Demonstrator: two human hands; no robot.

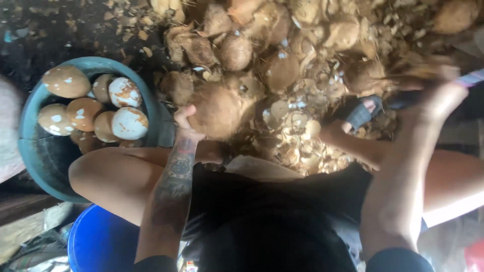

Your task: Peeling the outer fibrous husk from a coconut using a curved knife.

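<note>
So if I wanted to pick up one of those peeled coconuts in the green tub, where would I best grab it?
Probably from above, fingers spread over the rounded top of the whitest peeled coconut. It lies uppermost in the pile, near the rim of the green tub, so its top is free, while its neighbours crowd its sides. It is round and looks smooth, so cup it rather than pinch.

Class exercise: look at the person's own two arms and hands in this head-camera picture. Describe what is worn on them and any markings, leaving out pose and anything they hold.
Both forearms are bare, with dark sleeve edges showing only at the bottom of the picture. The left forearm carries a large dark tattoo running up to the wrist. The left hand wears no glove. The right hand is motion-blurred; no glove or marking can be made out there.
</note>
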